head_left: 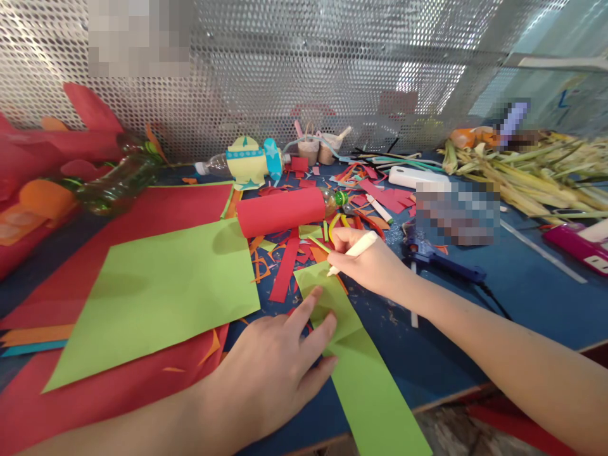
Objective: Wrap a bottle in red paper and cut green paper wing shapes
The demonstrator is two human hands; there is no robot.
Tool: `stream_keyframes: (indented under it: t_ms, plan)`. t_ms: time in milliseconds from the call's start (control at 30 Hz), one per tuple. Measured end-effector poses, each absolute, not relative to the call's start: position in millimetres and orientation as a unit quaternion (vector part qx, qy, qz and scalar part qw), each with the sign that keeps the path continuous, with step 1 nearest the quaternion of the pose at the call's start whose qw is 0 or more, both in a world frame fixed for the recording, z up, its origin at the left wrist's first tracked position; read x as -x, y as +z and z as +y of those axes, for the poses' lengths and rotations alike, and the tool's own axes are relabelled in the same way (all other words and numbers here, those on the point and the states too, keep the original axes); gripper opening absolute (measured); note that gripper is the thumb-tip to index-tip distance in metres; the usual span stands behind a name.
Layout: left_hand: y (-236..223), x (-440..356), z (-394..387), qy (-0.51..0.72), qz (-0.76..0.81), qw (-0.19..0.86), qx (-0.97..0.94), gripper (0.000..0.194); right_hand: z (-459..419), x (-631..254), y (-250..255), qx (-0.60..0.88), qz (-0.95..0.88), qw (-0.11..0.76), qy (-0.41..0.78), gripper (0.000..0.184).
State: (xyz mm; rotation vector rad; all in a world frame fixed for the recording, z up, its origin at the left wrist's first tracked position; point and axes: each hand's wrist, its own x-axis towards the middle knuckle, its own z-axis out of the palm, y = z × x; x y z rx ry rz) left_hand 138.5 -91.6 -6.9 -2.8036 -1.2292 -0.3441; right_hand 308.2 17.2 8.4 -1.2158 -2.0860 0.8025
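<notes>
My left hand (285, 367) lies with fingers spread on a long green paper strip (375, 392), pressing it against the blue table. The strip has a crease across it and hangs over the front edge. In my right hand (370, 263) is a white marker (357, 246), its tip touching or just above the strip's far end. Just beyond stands no upright item; a bottle wrapped in red paper (282, 211) lies on its side, green cap to the right. A large green sheet (175, 278) rests left of my hands, on top of red paper (180, 196).
Paper scraps (285, 266) litter the middle. A blue glue gun (441, 259) with a cord lies to the right, near a capped marker (379, 209). Farther back are a decorated bottle (247, 166), two cups (327, 149), dried husks (532, 171) and a perforated metal wall (285, 69).
</notes>
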Motion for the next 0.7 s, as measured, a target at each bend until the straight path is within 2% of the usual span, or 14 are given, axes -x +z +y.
stream_keyframes:
  t_ms: [167, 267, 367, 467, 567, 700]
  plan:
    - [-5.0, -139.3, -91.7, -0.102, -0.406, 0.026, 0.908, 0.033, 17.7, -309.1, 8.9, 0.459, -0.783, 0.283, 0.308, 0.030]
    - [-4.4, -139.3, -92.4, -0.113, -0.419, 0.026, 0.901, 0.031, 18.2, -309.7, 7.9, 0.435, -0.760, 0.342, 0.341, 0.027]
    - [-5.3, -139.2, -93.2, -0.122, -0.422, 0.025, 0.898, 0.029, 15.9, -308.0, 6.4, 0.364, -0.719, 0.401, 0.435, 0.022]
    - [-7.2, -140.0, -93.6, -0.144, -0.400, 0.036, 0.904, 0.029, 11.8, -304.1, 2.3, 0.324, -0.704, 0.368, 0.514, 0.019]
    - [-7.9, -141.3, -93.4, -0.158, -0.385, 0.060, 0.907, 0.031, 9.6, -300.5, -3.9, 0.329, -0.727, 0.330, 0.504, 0.020]
    - [-6.1, -142.2, -93.0, -0.154, -0.380, 0.068, 0.909, 0.033, 10.2, -299.2, -9.5, 0.328, -0.741, 0.322, 0.489, 0.022]
